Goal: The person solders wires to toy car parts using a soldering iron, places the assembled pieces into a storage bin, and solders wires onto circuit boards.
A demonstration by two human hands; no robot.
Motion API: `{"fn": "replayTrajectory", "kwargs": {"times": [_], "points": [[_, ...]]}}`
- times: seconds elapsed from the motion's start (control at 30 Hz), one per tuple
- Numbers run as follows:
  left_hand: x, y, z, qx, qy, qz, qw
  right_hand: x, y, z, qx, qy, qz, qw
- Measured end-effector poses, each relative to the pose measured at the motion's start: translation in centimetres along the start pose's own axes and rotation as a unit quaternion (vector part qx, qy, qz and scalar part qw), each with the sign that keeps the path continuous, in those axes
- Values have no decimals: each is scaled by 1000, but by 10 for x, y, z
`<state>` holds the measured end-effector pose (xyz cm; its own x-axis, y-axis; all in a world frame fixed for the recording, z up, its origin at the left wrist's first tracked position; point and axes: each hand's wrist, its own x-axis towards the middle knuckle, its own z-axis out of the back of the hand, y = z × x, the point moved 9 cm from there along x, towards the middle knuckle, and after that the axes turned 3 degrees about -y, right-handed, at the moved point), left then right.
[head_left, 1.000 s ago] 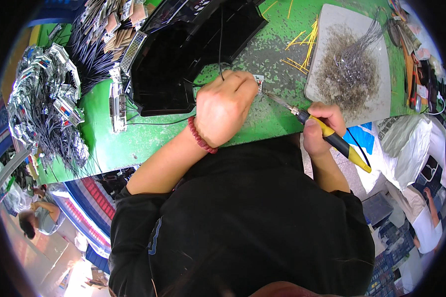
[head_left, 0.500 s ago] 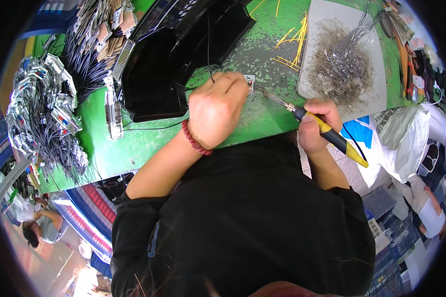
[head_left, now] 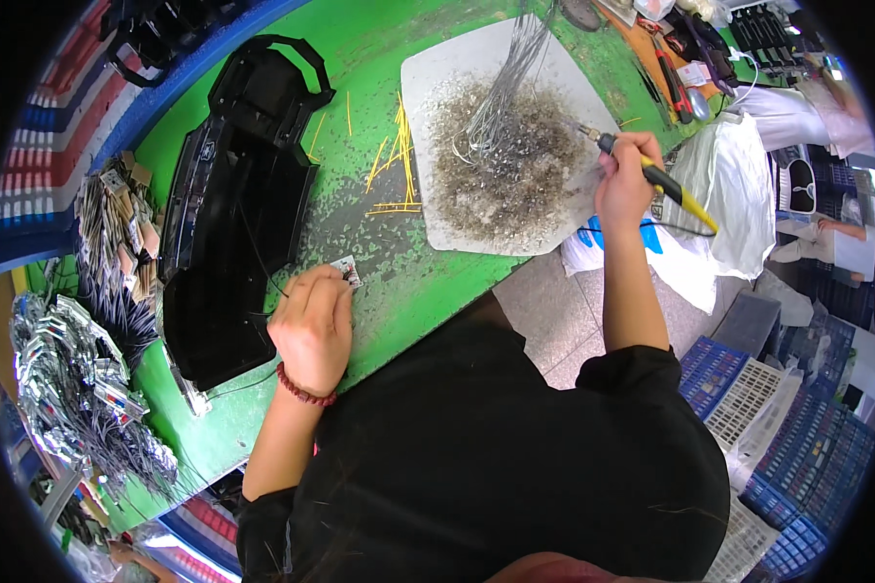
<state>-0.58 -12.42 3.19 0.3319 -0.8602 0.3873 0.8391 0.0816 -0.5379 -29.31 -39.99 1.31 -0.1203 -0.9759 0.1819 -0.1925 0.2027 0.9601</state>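
Note:
My right hand [head_left: 628, 185] grips a yellow-and-black soldering iron [head_left: 678, 193]. The iron's metal tip points left, over the right part of a whitish board [head_left: 578, 63] strewn with dark grey solder crumbs. On that board lies a bundle of thin silvery solder wire [head_left: 506, 92]. My left hand [head_left: 311, 325] is closed at the table edge, its fingers pinching a thin black wire. Just beyond its fingertips a small white circuit board [head_left: 347, 271] lies on the green table. Left of that hand lies a long black plastic housing [head_left: 226, 325], with thin black wires running into it.
Yellow wires [head_left: 396, 160] lie scattered on the green table [head_left: 360, 58]. At the left are stacked wired boards [head_left: 117, 228] and a heap of silvery parts with black leads [head_left: 68, 369]. Tools [head_left: 666, 68] lie far right, above white plastic bags [head_left: 729, 194]. Blue crates [head_left: 797, 496] stand lower right.
My view has turned to the right. The soldering iron has moved right, away from the small circuit board, to over the crumb-covered board. My left hand stays beside the circuit board.

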Motion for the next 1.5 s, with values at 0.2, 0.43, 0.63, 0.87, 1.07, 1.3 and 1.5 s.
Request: {"fn": "replayTrajectory", "kwargs": {"times": [0.2, 0.43, 0.63, 0.87, 1.07, 1.3, 1.5], "points": [[5, -3, -1, 2, -5, 0, 1000, 20, -10, -6, -25, 43, -14, 999], [5, -2, -1, -1, -1, 15, 1000, 20, -9, -10, -88, 63, 16, 994], [2, -1, 0, -6, -4, -1, 1000, 19, -7, -10, -104, 60, 27, 992], [0, 2, 4, -2, -9, 9, 1000, -13, 1, -12, -48, 42, 14, 998], [1, 4, 2, -16, -23, 2, 1000, -103, 24, -63, -12, 216, 59, 975], [-1, 7, 6, -16, -27, 18, 999, -145, 4, -83, -26, 294, 47, 954], [-3, 8, 5, -28, -29, 17, 999, -182, 2, -102, 10, 354, -4, 935]]}}
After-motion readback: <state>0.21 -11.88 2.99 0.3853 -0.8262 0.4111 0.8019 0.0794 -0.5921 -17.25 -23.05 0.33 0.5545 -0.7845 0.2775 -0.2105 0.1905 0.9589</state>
